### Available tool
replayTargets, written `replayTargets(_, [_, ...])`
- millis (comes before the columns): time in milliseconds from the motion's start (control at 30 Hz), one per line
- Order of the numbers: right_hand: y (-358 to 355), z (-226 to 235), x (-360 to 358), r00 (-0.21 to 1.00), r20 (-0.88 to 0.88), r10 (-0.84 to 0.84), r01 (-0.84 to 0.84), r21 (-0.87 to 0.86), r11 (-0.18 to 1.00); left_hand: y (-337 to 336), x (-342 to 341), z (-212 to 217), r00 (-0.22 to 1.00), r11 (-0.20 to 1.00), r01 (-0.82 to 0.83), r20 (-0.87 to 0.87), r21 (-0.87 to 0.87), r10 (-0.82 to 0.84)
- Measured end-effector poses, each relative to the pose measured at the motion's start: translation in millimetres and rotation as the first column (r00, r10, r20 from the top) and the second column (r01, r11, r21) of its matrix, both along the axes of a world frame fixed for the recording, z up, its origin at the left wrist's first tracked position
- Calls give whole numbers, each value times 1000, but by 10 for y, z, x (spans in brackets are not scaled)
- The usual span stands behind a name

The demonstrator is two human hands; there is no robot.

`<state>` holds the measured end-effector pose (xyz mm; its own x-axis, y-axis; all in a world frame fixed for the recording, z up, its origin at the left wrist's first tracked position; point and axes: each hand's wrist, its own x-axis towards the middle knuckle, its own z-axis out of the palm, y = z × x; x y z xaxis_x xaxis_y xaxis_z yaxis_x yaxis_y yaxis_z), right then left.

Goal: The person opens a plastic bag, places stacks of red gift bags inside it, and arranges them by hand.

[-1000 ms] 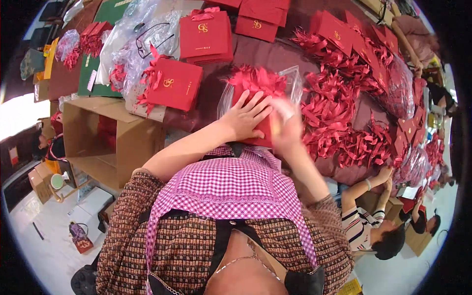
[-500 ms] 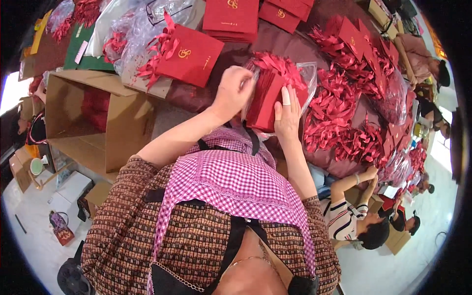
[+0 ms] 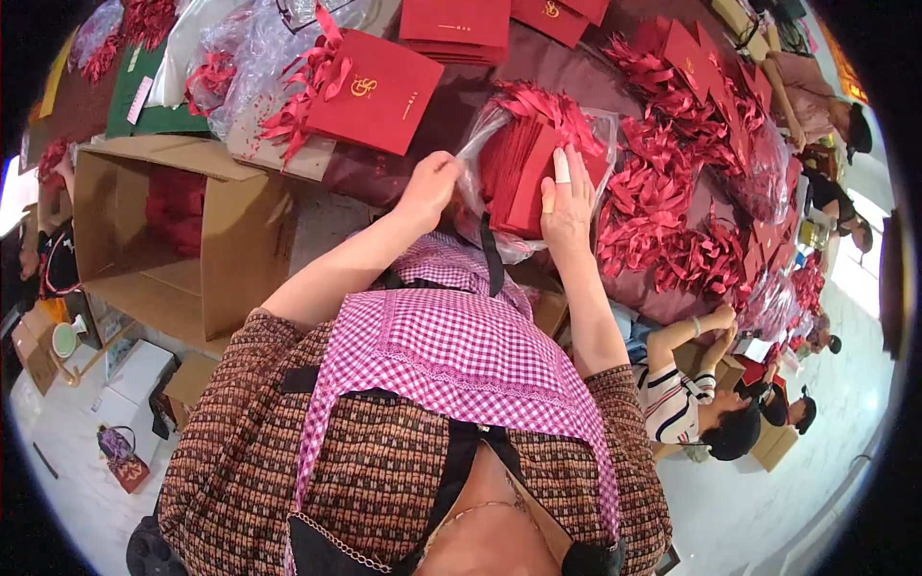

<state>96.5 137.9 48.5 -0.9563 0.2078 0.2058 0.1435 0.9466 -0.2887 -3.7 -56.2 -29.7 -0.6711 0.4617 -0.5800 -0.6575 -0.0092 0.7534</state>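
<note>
A clear plastic bag (image 3: 470, 182) lies in front of me around a stack of flat red gift bags (image 3: 519, 175) with red ribbons (image 3: 552, 108) bunched at their far end. My left hand (image 3: 429, 188) is closed in a pinch on the plastic bag's left edge and pulls it away from the stack. Stretched out flat, my right hand (image 3: 570, 199) rests on the right side of the stack. A white wrap (image 3: 562, 165) covers part of one of its fingers.
A cardboard box (image 3: 221, 259) with red things inside stands open at left. Red gift bags (image 3: 376, 91) and crumpled plastic (image 3: 254, 82) lie beyond it. A heap of ribboned red bags (image 3: 653, 211) covers the table's right side. A co-worker (image 3: 687, 403) sits at right.
My left hand has moved left and slightly down, drawing the plastic bag's edge outward from the stack. My right hand stays on the stack.
</note>
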Motion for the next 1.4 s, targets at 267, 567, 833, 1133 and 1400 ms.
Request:
replayTargets(267, [-30, -10, -42, 998, 41, -43, 41, 61, 997, -200, -141, 471, 993, 992, 72, -88, -104, -81])
replayTargets(567, [-94, -38, -81, 994, 49, -95, 88, 115, 989, -91, -76, 861, 665, 979, 64, -723, -191, -185])
replayTargets(833, [-60, -14, -85, 997, 14, -80, 78, 101, 992, -76, 128, 801, 530, 726, 476, -497, -496, -687])
replayTargets(1133, [-64, -20, -63, 995, 36, -90, 88, 61, 994, 61, 65, 664, 114, 688, 364, -703, -628, -702])
replayTargets(1400, [-120, -54, -99, 989, -26, -143, 145, 134, 980, -16, -32, 717, 226, 691, 477, -684, -543, -694])
